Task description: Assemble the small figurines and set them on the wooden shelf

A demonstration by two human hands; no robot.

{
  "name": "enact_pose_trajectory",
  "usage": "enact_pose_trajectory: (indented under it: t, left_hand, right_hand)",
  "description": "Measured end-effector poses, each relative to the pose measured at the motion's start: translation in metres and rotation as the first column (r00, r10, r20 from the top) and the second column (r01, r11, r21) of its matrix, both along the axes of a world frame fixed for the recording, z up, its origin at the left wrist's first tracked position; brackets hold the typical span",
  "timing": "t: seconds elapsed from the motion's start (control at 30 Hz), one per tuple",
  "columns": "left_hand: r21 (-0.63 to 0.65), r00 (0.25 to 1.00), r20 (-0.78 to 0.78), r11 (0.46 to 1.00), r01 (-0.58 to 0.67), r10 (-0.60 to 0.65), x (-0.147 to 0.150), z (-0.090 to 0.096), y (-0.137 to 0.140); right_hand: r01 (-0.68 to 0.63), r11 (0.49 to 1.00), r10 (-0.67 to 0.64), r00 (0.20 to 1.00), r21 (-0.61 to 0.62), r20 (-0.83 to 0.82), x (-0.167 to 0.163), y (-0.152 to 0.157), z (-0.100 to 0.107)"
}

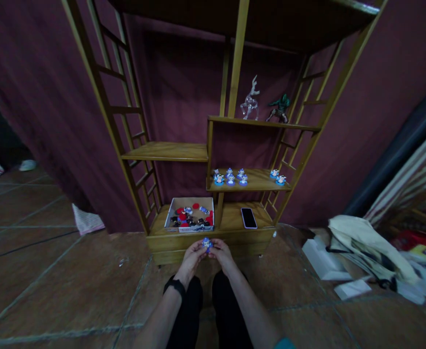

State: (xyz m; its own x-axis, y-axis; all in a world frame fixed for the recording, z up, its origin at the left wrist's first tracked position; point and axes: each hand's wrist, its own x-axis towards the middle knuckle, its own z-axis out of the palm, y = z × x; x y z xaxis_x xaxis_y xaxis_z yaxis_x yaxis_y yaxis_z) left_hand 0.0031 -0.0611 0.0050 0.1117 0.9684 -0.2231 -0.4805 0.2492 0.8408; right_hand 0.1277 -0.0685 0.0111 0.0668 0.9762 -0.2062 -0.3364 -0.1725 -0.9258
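Between both hands, in front of the shelf's bottom board, is a small purple and white figurine (206, 244). My left hand (194, 255) grips it from the left, with a dark band on that wrist. From the right, the fingers of my right hand (221, 252) close on the same figurine. Just beyond the hands stands an open cardboard box (170, 224) holding several loose red, black and purple pieces. On the board above, several similar purple figurines (231, 180) stand in a cluster at the left, and two blue-based figurines (280, 180) stand at the right.
A phone (249, 218) lies on the bottom board, right of the box. Higher on the wooden shelf (264, 123) are a clear deer figure (250, 99) and a dark green action figure (280, 108). White boxes (324, 261) and a pale bag (369, 247) lie on the floor at right.
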Motion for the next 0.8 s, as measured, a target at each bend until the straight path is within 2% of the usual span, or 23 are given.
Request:
enact_pose_trajectory:
  t: [0.27,0.43,0.57,0.67,0.8]
  left_hand:
    - [-0.006,1.000,0.003,1.000,0.003,-0.003,-0.0004,-0.0045,0.0062]
    - [-0.017,0.998,0.021,0.998,0.065,-0.064,0.0001,-0.0004,0.0040]
    - [0.005,0.997,-0.014,0.997,0.073,-0.073,-0.0002,0.0013,0.0035]
    - [0.026,0.997,-0.066,0.999,0.037,-0.035,-0.0004,-0.0005,0.0060]
    - [0.076,0.987,-0.142,0.993,0.093,-0.081,0.0019,0.0004,0.0079]
  right_hand:
    - [-0.042,0.998,0.042,0.999,0.041,0.010,0.0011,-0.0016,0.0005]
    - [0.000,0.999,0.002,0.999,0.040,-0.035,0.0034,-0.0012,-0.0006]
    - [0.009,0.999,-0.010,1.000,0.042,0.016,0.0049,-0.0004,-0.0007]
    - [0.034,0.996,-0.040,0.996,0.085,0.079,0.0046,0.0017,-0.0002]
    - [0.046,0.982,-0.071,0.988,0.185,0.134,0.0050,0.0054,0.0001]
